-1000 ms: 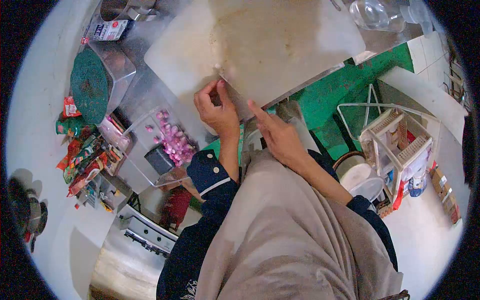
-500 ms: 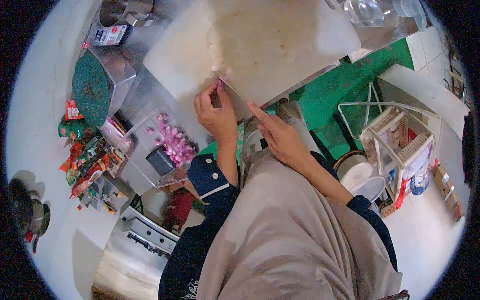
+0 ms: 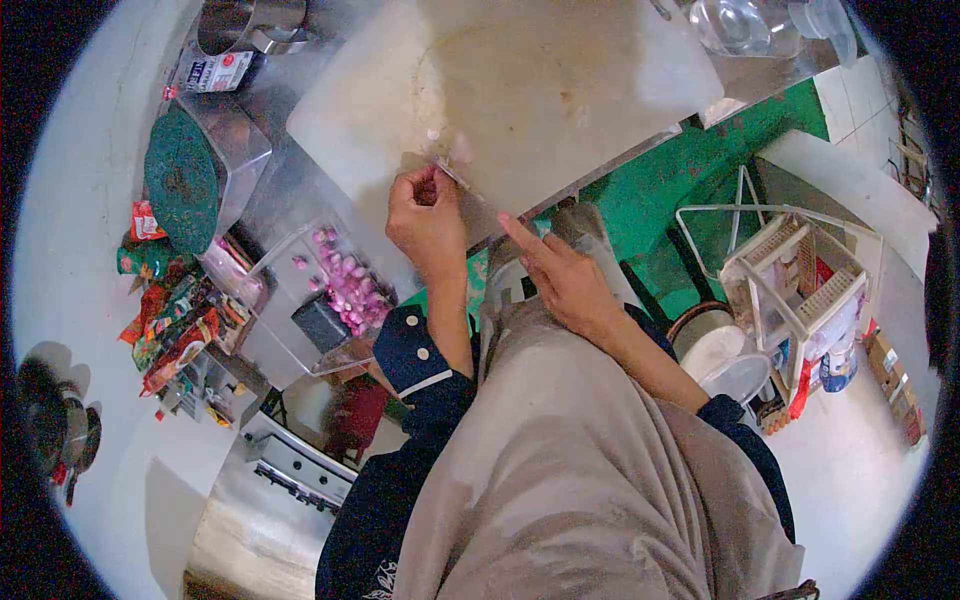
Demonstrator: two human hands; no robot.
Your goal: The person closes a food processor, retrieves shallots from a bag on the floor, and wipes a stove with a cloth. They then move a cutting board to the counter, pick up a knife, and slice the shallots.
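I see a small pink shallot piece point(image 3: 462, 152) lying on the big white cutting board point(image 3: 560, 90), close to the board's near edge. A knife blade point(image 3: 470, 190) lies flat and thin right by it, running from the piece back toward my right hand. My left hand point(image 3: 428, 215) is curled up tight just beside the pink piece, with its fingers point(image 3: 420, 185) pinched on something small that I cannot make out. My right hand point(image 3: 560, 275) sits at the board's near edge with the pointer finger stretched out straight along the blade. The other fingers are folded under, and I think they hold the knife handle, but the handle is hidden.

The board rests on a shiny metal surface point(image 3: 290, 190). To the left of my left hand stands a clear box point(image 3: 330, 290) with many pink peeled shallots point(image 3: 345, 280) inside. Farther left is a metal tin with a green lid point(image 3: 182, 175). Bright snack packets point(image 3: 165, 320) hang below that tin. At the far right corner of the board is a clear glass bowl point(image 3: 740, 25). Down on the right, well apart from the board, a white wire rack point(image 3: 790, 290) stands on the floor by a green wall point(image 3: 690, 190)
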